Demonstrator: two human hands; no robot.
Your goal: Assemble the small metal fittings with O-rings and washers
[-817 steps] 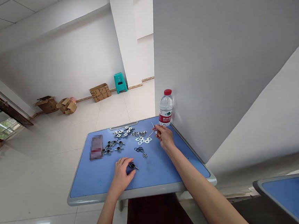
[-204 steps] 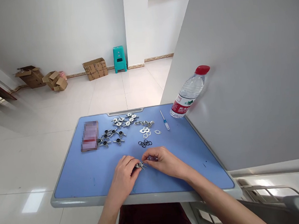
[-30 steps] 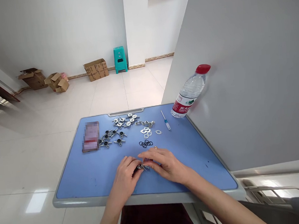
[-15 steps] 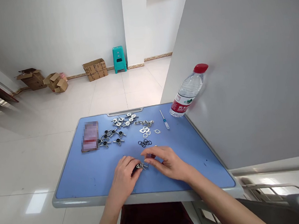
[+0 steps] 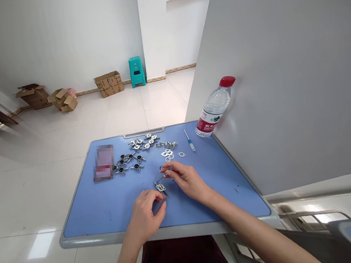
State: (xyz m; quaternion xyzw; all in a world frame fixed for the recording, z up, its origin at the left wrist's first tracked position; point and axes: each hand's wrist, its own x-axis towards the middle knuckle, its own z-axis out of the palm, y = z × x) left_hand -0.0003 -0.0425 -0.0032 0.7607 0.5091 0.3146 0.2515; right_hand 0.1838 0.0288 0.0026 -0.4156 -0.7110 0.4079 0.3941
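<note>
My left hand [image 5: 144, 214] sits near the table's front edge, its fingertips at a small metal flange fitting [image 5: 160, 187] and apparently pinching it. My right hand [image 5: 186, 180] is pinched on a thin metal pin [image 5: 160, 179] that points left, just above the fitting. The right fingers cover most of the black O-rings [image 5: 161, 168]. Farther back lie several winged metal fittings [image 5: 137, 166], more fittings with bright flanges [image 5: 140, 143] and flat metal gaskets [image 5: 167, 153]. A small blue-handled screwdriver [image 5: 190, 141] lies untouched to the right of them.
The blue table [image 5: 87, 213] has a grey rim, and a pixelated flat packet [image 5: 103, 162] lies at its left. A water bottle [image 5: 213, 107] stands at the back right corner beside a grey partition [image 5: 281, 77]. Cardboard boxes [image 5: 106, 84] and a teal stool [image 5: 136, 71] stand on the distant floor.
My right hand has moved up and left, now showing the thin pin above the fitting. The fitting sits slightly farther back, with its flange more visible, and my left hand lies lower.
</note>
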